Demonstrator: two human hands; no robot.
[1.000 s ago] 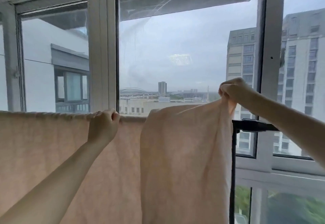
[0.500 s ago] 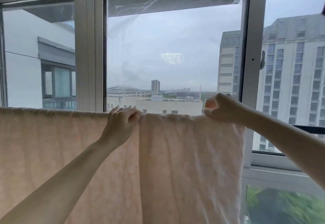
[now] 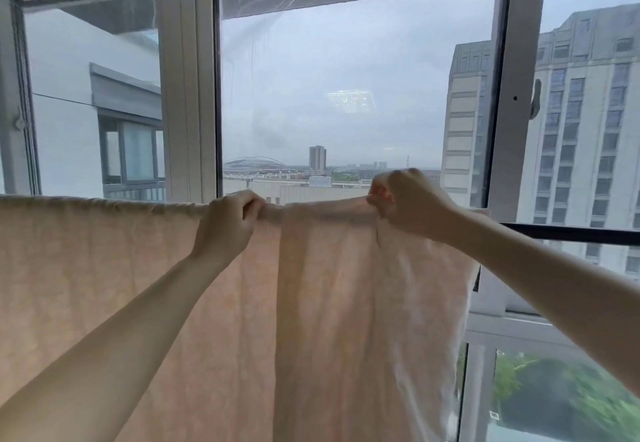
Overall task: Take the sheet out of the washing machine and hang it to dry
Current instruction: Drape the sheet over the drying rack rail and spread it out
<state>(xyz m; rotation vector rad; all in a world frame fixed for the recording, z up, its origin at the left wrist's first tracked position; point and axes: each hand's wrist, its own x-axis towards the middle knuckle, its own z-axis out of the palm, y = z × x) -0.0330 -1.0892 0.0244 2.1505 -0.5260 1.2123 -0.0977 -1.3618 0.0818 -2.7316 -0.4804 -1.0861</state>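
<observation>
Right in front of me is the pale grey window frame (image 3: 187, 95), its upright posts splitting the glass into panes, with a tall grey apartment block (image 3: 585, 122) outside on the right and a low city skyline under overcast sky in the middle. A thin black horizontal rail (image 3: 571, 233) pokes out bare to the right of the cloth, level with my right wrist. Over that line hangs the pale peach cotton sheet (image 3: 104, 285), draped from the left edge of view across to just past my right hand, falling down out of sight at the bottom. There's a vertical seam where one panel overlaps another, dropping just right of my left hand. The fabric blocks everything below the top edge, so I can't see the rail under it.

My left hand (image 3: 227, 223) is up at the top fold, arm stretched forward and upward from the lower left, fingers (image 3: 252, 202) curled over and pinching the bunched edge. My right hand (image 3: 408, 202) reaches in from the right, knuckles up, clenched round a gathered bit of the top edge, near the sheet's right end.
</observation>
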